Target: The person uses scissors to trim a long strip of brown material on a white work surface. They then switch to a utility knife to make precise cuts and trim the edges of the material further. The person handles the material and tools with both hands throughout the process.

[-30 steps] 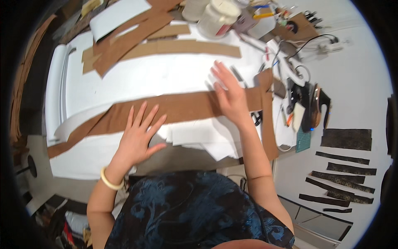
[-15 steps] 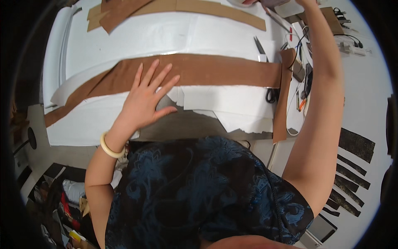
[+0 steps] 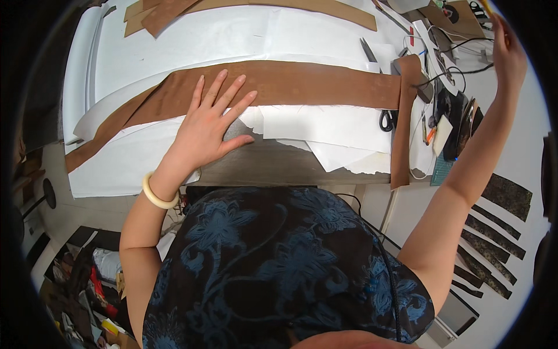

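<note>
My left hand [image 3: 213, 119] lies spread, palm down, on a long brown strip [image 3: 314, 81] and white paper [image 3: 325, 122] along the front of the table. My right hand [image 3: 508, 49] reaches to the far right, fingers curled on a yellow object [image 3: 488, 10], partly hidden at the picture's dark rim. A narrow brown piece [image 3: 401, 163] crosses the strip's right end. Black scissors [image 3: 385, 121] lie partly under the strip.
A white roll [image 3: 81, 87] lies at the left. Brown and tan strips [image 3: 308, 11] lie at the back. Cables, tools and a brown box [image 3: 453, 17] crowd the right. Dark patterned strips [image 3: 488, 227] are farther right, a cluttered bin [image 3: 87, 262] lower left.
My right hand has left the brown strip, reached up and rightward, and closed on a yellow object. My left hand stays spread. The table appears higher in view.
</note>
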### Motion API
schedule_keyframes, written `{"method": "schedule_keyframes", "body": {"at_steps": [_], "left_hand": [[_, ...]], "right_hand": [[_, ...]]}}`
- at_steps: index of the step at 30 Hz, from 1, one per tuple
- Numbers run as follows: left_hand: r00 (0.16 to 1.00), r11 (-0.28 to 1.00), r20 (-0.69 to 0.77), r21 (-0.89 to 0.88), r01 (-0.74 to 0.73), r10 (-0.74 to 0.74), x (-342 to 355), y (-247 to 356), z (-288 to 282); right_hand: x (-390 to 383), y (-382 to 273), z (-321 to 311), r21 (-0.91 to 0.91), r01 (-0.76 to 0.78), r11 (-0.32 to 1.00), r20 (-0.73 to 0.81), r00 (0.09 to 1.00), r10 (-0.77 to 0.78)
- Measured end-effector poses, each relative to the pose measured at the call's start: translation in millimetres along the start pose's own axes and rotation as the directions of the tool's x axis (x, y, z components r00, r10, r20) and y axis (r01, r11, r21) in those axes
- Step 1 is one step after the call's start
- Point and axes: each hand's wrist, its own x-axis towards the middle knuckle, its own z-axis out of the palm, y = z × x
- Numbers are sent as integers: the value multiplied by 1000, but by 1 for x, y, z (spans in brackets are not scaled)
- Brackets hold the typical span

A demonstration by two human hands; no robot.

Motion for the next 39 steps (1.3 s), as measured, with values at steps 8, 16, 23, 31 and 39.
{"method": "schedule_keyframes", "body": {"at_steps": [8,16,23,31,39], "left_hand": [[1000,999,-2,43,5,-5,-4,-2,3],[1000,998,10,61,6,-7,-3,-1,5],[1000,999,18,50,4,-5,-3,-1,3],[1000,999,23,36,5,-6,-4,-1,1],[996,996,14,22,82,-83,-16,-1,-3]], "right_hand": [[-210,-167,25,676,244,695,290,779,-556],[-235,-182,52,655,179,734,394,747,-535],[-233,-190,62,614,178,769,422,749,-510],[-231,-197,66,582,182,792,426,762,-488],[-237,-201,63,576,178,798,427,767,-480]]}}
